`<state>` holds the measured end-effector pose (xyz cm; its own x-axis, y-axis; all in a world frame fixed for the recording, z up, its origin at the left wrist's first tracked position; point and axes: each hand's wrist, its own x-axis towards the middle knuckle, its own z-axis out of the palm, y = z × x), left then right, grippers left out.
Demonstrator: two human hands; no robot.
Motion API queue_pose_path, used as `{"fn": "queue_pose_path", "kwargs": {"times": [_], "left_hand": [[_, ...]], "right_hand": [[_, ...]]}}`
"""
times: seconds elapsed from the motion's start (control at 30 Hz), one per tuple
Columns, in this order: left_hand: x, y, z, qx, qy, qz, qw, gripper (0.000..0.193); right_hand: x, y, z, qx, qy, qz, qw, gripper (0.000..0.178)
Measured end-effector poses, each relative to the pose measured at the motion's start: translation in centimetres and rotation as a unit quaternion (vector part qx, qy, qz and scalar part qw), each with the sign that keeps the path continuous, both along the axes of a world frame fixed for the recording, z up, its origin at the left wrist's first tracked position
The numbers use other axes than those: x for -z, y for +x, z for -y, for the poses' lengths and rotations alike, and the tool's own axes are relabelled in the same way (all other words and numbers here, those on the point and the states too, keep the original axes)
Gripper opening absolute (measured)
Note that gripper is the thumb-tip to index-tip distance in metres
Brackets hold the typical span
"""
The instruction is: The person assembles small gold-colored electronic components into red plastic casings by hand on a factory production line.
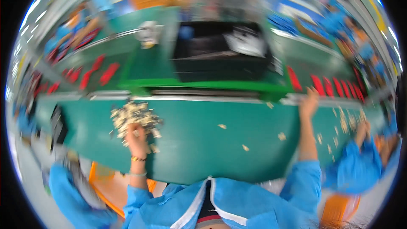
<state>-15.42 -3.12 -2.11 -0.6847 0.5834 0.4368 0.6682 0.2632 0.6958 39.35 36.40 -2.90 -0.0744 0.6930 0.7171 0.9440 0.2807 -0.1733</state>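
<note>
My left hand [137,143] is at the near side of a heaped pile of small cream and dark pieces [135,115] on the green table. Its fingers curl in at the pieces, and whatever they pinch is too small to make out. Over at the right, my right hand [309,103] reaches across the table's far rail, with its fingers stretched forward and nothing visible in them. Just beyond its fingertips lie red strip-shaped pieces [316,85] on the belt. Motion blur softens the right hand.
A black bin [220,68] holding a whitish bag stands on a green raised shelf [199,85] ahead. A few loose pieces [222,126] dot the green table [190,152]. A co-worker's hand [362,129] is among scattered pieces at right. More red strips [109,74] lie at far left.
</note>
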Motion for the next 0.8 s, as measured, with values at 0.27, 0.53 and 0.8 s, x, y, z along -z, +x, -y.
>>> {"fn": "queue_pose_path", "kwargs": {"times": [0.27,0.53,0.8], "left_hand": [[-2.4,1.2,-0.8,-0.038,0.048,0.052,0.997,0.027],[-3.1,4.5,-3.0,0.154,0.133,0.254,0.945,0.012],[-2.3,9.8,-7.2,0.367,0.089,0.325,0.867,0.031]], "right_hand": [[4.2,11.0,-7.8,0.26,-0.196,0.105,0.94,0.046],[2.0,8.0,-1.5,0.111,0.018,0.112,0.987,0.027],[-3.4,-4.7,19.2,-0.134,0.115,-0.275,0.945,0.008]]}}
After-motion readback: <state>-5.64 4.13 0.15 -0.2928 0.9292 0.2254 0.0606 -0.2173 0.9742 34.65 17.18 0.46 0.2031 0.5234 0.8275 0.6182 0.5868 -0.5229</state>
